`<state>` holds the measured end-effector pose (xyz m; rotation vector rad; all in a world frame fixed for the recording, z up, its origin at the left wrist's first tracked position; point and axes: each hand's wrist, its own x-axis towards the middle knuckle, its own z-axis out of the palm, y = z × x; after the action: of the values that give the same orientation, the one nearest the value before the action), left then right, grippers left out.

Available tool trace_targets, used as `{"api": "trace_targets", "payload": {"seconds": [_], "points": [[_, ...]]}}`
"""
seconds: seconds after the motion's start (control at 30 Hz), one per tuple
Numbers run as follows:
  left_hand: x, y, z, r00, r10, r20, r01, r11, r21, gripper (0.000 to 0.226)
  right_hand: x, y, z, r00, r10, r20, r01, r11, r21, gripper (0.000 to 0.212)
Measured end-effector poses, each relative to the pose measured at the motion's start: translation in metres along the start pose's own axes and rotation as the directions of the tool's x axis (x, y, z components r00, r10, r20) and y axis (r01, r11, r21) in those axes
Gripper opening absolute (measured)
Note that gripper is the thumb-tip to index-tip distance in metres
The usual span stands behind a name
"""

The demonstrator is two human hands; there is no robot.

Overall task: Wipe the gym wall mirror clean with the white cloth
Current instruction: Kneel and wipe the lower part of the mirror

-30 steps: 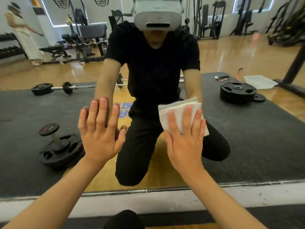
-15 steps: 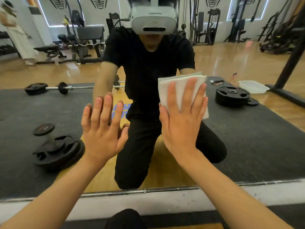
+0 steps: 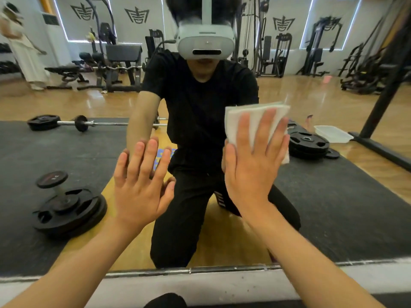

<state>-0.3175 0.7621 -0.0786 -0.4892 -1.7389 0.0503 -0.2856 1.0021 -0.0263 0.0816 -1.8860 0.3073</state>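
The gym wall mirror fills the view and reflects me kneeling in black clothes. My right hand presses the folded white cloth flat against the glass with straight, spread fingers; the cloth shows above and to the right of the fingers. My left hand lies flat on the glass with its fingers straight, to the left of and lower than the right hand, holding nothing.
The mirror's metal bottom edge runs above a pale sill. Reflected in the glass are a dumbbell on weight plates, a barbell, stacked plates, a clear tray, gym machines and a person in white at far left.
My right hand has slid the cloth up the mirror and to the right. My left hand stays flat on the glass in about the same spot.
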Motion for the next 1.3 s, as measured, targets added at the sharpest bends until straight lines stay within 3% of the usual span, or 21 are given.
{"api": "trace_targets", "payload": {"seconds": [0.13,0.33,0.57,0.73,0.87,1.1,1.2,1.3], "points": [[0.002,0.002,0.0,1.0,-0.008,-0.001,0.008,1.0,-0.008,0.082,0.033,0.004,-0.008,0.995,-0.087,-0.04,0.085,0.995,-0.057,0.057],[0.003,0.002,0.0,1.0,0.007,0.007,-0.007,1.0,-0.007,0.081,-0.04,0.043,-0.009,0.967,-0.176,0.185,0.205,0.967,-0.148,0.057],[0.005,0.002,-0.001,1.0,0.008,-0.004,-0.008,1.0,0.0,0.077,0.108,-0.035,-0.026,0.986,-0.156,-0.059,0.151,0.985,-0.087,0.056],[0.01,0.0,-0.007,0.999,0.011,0.033,-0.01,0.999,-0.034,0.074,0.108,-0.004,-0.032,0.948,-0.318,-0.032,0.31,0.939,-0.147,0.058],[0.021,0.009,-0.018,0.998,-0.06,0.02,0.062,0.985,-0.159,0.067,0.096,0.044,-0.05,0.973,-0.23,-0.004,0.226,0.958,-0.178,0.06],[0.083,0.056,-0.017,0.994,0.113,-0.008,-0.109,0.943,-0.313,0.079,0.082,0.01,-0.035,0.995,0.022,-0.099,-0.029,0.998,-0.062,0.055],[0.086,0.071,-0.005,0.943,0.331,0.016,-0.318,0.917,-0.239,0.083,0.07,0.029,-0.035,0.993,-0.072,-0.09,0.066,0.995,-0.069,0.053],[0.087,0.074,0.001,0.9,0.432,0.062,-0.428,0.901,-0.073,0.089,0.013,0.051,-0.023,0.992,0.093,-0.086,-0.093,0.996,0.007,0.055]]}}
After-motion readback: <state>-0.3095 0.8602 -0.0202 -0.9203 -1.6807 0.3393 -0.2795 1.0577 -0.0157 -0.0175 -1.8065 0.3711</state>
